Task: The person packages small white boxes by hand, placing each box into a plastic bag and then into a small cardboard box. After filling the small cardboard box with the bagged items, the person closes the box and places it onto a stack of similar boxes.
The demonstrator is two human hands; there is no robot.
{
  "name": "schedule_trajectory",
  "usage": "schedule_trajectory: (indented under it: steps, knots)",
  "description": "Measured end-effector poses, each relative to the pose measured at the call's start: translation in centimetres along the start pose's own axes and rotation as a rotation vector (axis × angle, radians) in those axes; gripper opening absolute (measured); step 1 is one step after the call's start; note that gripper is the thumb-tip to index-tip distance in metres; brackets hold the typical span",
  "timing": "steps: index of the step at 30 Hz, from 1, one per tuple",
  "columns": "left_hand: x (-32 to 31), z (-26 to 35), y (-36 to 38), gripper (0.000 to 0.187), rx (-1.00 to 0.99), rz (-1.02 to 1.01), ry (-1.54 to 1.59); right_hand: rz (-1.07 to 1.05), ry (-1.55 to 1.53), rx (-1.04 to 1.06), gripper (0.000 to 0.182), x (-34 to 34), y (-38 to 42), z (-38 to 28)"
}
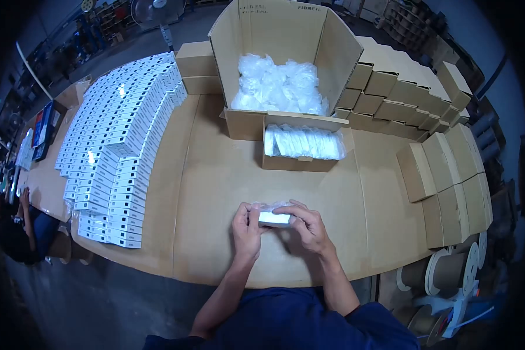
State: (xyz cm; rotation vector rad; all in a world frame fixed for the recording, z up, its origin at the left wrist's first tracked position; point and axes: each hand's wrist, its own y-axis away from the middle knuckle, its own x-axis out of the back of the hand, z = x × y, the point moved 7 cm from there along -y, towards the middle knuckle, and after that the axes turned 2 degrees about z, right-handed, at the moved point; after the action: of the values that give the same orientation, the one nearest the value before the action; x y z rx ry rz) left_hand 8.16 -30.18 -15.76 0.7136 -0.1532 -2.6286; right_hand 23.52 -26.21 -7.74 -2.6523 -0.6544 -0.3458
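Over the table's near middle, my left hand (248,230) and my right hand (310,226) grip a small white box (274,218) from its two ends. Crinkled clear plastic shows along the box's far edge, between the fingers. Both hands are closed, and the fingers hide the ends of the box. Beyond them stands a small open carton (300,165) with a row of white items in clear plastic (304,143) packed upright. Right behind it, a large open carton (248,125) holds a heap of crumpled clear plastic bags (279,84).
Stacks of white boxes (119,125) cover the table's left side. Closed brown cartons (399,90) are piled at the back right, more cartons (458,189) at the right edge. Cable spools (452,271) stand below on the right. Another person (26,227) is at far left.
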Motion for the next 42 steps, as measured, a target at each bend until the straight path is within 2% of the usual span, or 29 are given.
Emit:
schedule_trajectory:
  steps: [1, 3, 5, 8, 11, 14, 17, 20, 24, 26, 27, 30, 31, 32, 34, 35, 38, 39, 42]
  knots:
    - [0.1, -0.1, -0.1, 0.023, -0.002, -0.011, 0.001, 0.021, -0.031, -0.054, 0.034, 0.1, 0.0, -0.7]
    - [-0.1, 0.3, -0.1, 0.021, 0.010, -0.007, -0.003, 0.009, 0.096, -0.003, 0.033, -0.1, -0.5, -1.9]
    - [-0.6, 1.7, 0.3, 0.028, 0.039, 0.023, -0.018, -0.021, 0.168, -0.024, 0.042, -0.1, -0.6, -1.1]
    - [-0.9, 2.2, 0.2, 0.043, 0.022, -0.112, 0.013, -0.003, 0.245, -0.012, 0.039, 0.2, -1.0, -1.6]
    - [-0.3, 2.6, 0.3, 0.044, 0.040, -0.274, -0.049, -0.023, 0.159, -0.133, 0.036, 0.7, -0.8, 0.0]
    - [-0.4, 3.7, 0.5, 0.043, -0.026, -0.500, -0.228, -0.066, 0.146, -0.022, 0.036, 1.0, -1.1, -0.5]
    - [0.5, 2.8, 0.0, 0.037, -0.003, -0.495, -0.247, -0.044, 0.201, 0.083, 0.036, 1.2, -1.4, -1.8]
    - [0.5, 2.9, -0.5, 0.034, 0.085, -0.471, -0.243, -0.108, 0.474, 0.086, 0.036, 1.2, -1.9, -3.1]
    - [0.2, 3.4, -1.5, 0.033, 0.147, -0.518, -0.290, -0.185, 0.480, 0.046, 0.030, 1.1, -2.8, -3.4]
    - [0.5, 3.6, -3.1, 0.039, 0.119, -0.550, -0.282, -0.187, 0.478, 0.049, 0.026, 0.9, -3.3, -3.5]
    - [-0.2, 4.4, -4.2, 0.042, 0.101, -0.575, -0.278, -0.143, 0.398, 0.161, 0.022, 1.2, -4.0, -3.7]
    - [-1.5, 8.5, -6.4, 0.056, -0.202, -0.382, -0.538, 0.116, 0.401, 0.191, 0.020, 3.6, -6.0, -3.3]
    - [-1.7, 9.2, -7.5, 0.071, -0.326, -0.368, -0.744, 0.244, 0.414, 0.157, 0.019, 4.6, -6.8, -3.5]
    - [-2.5, 10.0, -8.2, 0.073, -0.463, -0.379, -0.864, 0.382, 0.363, 0.123, 0.019, 5.1, -7.6, -2.9]
    - [-4.0, 11.3, -9.1, 0.077, -0.736, -0.390, -1.099, 0.531, 0.387, 0.157, 0.022, 5.5, -8.9, -1.7]
    - [-4.4, 10.9, -9.9, 0.080, -0.699, -0.423, -1.127, 0.544, 0.395, 0.160, 0.023, 5.1, -9.3, -1.6]
    - [-5.0, 10.2, -11.6, 0.077, -0.861, -0.434, -1.327, 0.577, 0.411, 0.158, 0.026, 3.5, -10.7, -1.7]
    - [-5.1, 10.3, -11.9, 0.071, -0.912, -0.428, -1.326, 0.583, 0.415, 0.150, 0.027, 3.0, -10.8, -1.2]
    - [-3.7, 10.1, -12.9, 0.061, -0.860, -0.370, -1.196, 0.581, 0.472, 0.165, 0.032, 2.1, -10.7, -0.6]
